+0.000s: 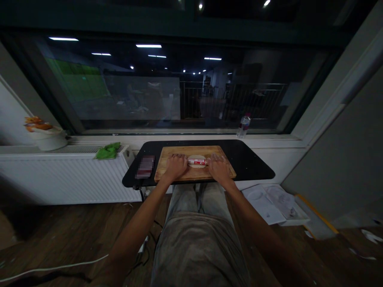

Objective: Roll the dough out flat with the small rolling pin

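Both ends of a rolling pin (196, 161) with a red and white label are gripped by my hands. Under it lies a flat, pale round of dough (196, 156), partly covered by the pin. My left hand (177, 164) curls over the left end, and my right hand (218, 164) wraps the right end. Beneath them is a wooden cutting board (191, 150), which rests on a small black table (251, 165).
A blurred dark packet (145, 166) lies left of the board. A plastic bottle (243, 125) stands on the windowsill. The radiator (74, 175) bears a green cloth (108, 151) and a white pot (49, 138). A flattened white box (275, 204) lies on the floor to the right.
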{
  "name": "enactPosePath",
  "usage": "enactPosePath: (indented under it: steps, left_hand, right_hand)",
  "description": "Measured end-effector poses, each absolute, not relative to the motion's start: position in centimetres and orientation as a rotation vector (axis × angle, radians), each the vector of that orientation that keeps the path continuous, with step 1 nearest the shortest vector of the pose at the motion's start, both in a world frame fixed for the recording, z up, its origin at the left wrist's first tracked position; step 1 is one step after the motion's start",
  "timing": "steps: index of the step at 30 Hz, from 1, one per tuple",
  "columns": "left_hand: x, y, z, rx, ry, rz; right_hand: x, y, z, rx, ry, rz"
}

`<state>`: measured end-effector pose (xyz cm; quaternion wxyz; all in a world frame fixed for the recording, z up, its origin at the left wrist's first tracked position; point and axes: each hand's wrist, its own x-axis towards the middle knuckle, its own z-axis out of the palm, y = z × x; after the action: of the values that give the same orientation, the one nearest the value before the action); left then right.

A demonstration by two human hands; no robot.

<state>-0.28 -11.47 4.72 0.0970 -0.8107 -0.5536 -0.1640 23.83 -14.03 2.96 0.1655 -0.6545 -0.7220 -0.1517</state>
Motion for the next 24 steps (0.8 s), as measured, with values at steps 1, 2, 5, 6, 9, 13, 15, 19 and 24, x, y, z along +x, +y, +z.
enactPosePath:
  steps: [1,2,5,6,9,13,15,19,24]
  left_hand:
    - [-0.3,-11.5,4.6,-2.399,-1.634,-0.503]
    - [-0.4,-11.6,4.5,-2.398,-1.631,-0.522]
    - [-0.6,-11.8,4.3,-2.404,-1.623,-0.563]
    - [-0.6,-11.9,4.2,-2.407,-1.623,-0.565]
    - [-0.7,-12.0,4.1,-2.413,-1.635,-0.552]
    - [-0.9,-12.3,4.1,-2.429,-1.618,-0.561]
    - [-1.0,-12.5,4.1,-2.435,-1.610,-0.575]
    - [-1.1,-12.8,4.0,-2.440,-1.610,-0.588]
    - [-1.2,-13.1,3.7,-2.447,-1.579,-0.625]
  right_hand:
    - [23.8,-14.1,2.9,-1.856,-2.062,-0.434]
    - [23.9,-14.2,2.9,-1.849,-2.065,-0.438]
    - [23.8,-14.6,2.8,-1.844,-2.059,-0.439]
    - [23.8,-14.7,2.8,-1.846,-2.055,-0.434]
    - [23.7,-15.0,2.6,-1.846,-2.039,-0.412]
    - [23.7,-15.3,2.2,-1.808,-2.014,-0.415]
    - [23.8,-15.3,2.0,-1.794,-2.010,-0.422]
    - [24.1,-15.3,1.6,-1.777,-2.021,-0.418]
    - [24.2,-15.6,1.2,-1.757,-1.998,-0.426]
